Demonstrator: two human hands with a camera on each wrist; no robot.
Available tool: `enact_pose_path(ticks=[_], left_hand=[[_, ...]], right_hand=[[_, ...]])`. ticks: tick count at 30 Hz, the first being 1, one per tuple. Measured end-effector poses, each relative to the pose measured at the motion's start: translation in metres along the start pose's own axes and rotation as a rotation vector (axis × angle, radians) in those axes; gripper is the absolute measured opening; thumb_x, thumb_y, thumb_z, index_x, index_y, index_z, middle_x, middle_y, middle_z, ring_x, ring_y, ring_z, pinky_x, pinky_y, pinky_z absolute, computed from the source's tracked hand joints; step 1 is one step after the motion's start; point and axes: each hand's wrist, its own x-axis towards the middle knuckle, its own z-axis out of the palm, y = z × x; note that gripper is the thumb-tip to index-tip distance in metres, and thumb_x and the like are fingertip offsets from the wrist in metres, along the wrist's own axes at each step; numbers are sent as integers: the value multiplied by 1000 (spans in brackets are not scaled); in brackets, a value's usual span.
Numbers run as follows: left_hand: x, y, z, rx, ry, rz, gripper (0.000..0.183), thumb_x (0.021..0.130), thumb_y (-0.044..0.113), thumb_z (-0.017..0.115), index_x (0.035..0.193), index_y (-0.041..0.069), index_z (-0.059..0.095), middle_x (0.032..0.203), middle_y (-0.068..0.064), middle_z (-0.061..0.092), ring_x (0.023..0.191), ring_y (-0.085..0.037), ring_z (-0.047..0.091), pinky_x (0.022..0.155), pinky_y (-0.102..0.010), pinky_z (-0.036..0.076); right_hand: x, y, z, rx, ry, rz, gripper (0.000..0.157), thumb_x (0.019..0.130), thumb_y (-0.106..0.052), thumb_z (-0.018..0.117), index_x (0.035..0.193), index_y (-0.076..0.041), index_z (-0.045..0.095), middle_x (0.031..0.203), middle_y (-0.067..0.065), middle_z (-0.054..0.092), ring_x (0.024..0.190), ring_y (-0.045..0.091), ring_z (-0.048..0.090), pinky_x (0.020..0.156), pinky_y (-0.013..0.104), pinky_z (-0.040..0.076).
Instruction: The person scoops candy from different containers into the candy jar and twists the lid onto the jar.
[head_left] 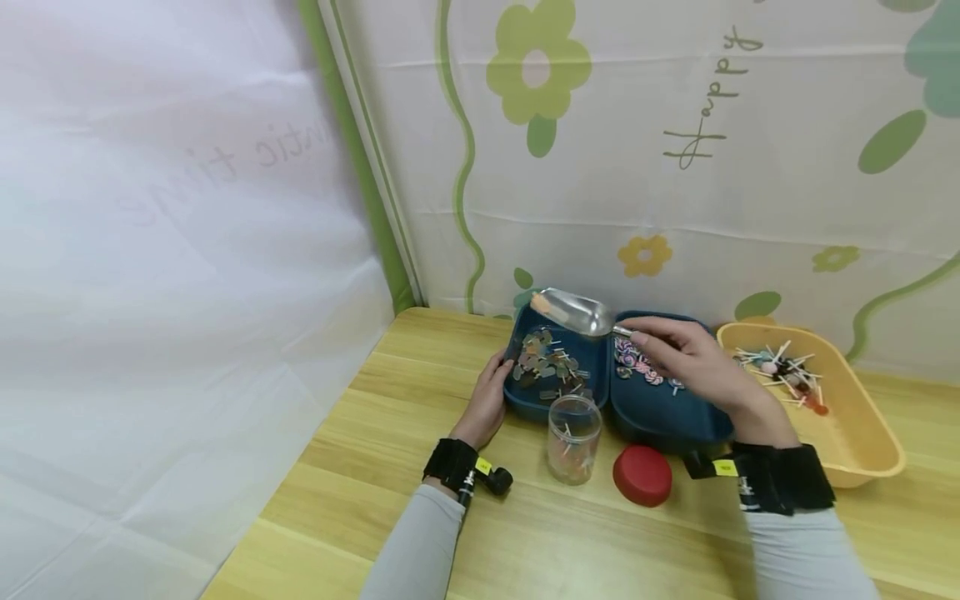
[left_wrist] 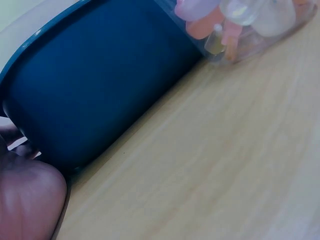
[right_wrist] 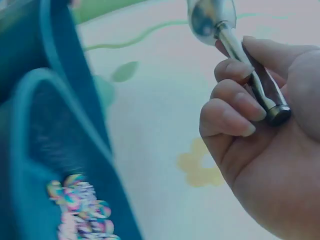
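My right hand [head_left: 686, 362] grips the handle of a metal scoop [head_left: 577, 315], raised over the left blue tray [head_left: 517, 408]. A blurred orange piece lies near the scoop's lip. In the right wrist view, curled fingers [right_wrist: 230, 102] wrap the scoop handle [right_wrist: 240, 60]. My left hand [head_left: 487, 400] holds the left tray by its outer side; part of it is hidden in the left wrist view. Small brownish pieces on sticks [head_left: 547, 367] lie in that tray. In front stands a clear lidless jar [head_left: 573, 450] with several coloured pieces at its bottom.
A red lid [head_left: 642, 477] lies right of the jar. The right blue tray [head_left: 667, 417] holds swirl lollipop pieces [head_left: 637, 362]. Farther right, a yellow tray [head_left: 847, 433] contains lollipop-like pieces with white sticks [head_left: 787, 375]. A printed curtain [head_left: 600, 183] hangs behind the table [head_left: 360, 442].
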Motion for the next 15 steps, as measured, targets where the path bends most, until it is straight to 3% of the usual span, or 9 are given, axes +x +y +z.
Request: enact_pose_path(ticks=[3, 10, 13, 15], left_hand=[[0, -1, -1, -8, -4, 4, 51, 114, 23, 33, 162, 7, 27, 166, -15, 25, 154, -27, 23, 125, -47, 21], [-1, 0, -1, -10, -1, 7, 50, 114, 23, 33, 161, 8, 29, 165, -16, 28, 152, -26, 26, 124, -46, 22], [-1, 0, 0, -18, -1, 8, 50, 114, 23, 33, 161, 7, 28, 165, -17, 27, 152, -27, 27, 124, -46, 23], [0, 1, 0, -23, 1, 7, 50, 114, 22, 33, 161, 7, 28, 165, -17, 26, 152, -28, 27, 124, -46, 23]], right_hand=[[-8, -14, -11, 11, 28, -39, 33, 109, -3, 45, 138, 2, 60, 65, 6, 40, 53, 21, 39, 46, 35, 36], [-25, -49, -29, -135, 77, -68, 32, 105, 4, 49, 132, -2, 65, 64, 2, 41, 54, 16, 42, 48, 31, 39], [-36, -62, -35, -226, 90, -54, 35, 103, 5, 53, 133, -7, 67, 81, -4, 62, 71, 10, 58, 61, 19, 48], [-45, -68, -39, -280, 92, -48, 36, 102, 6, 55, 132, -9, 68, 98, -5, 68, 82, 6, 60, 69, 15, 48]])
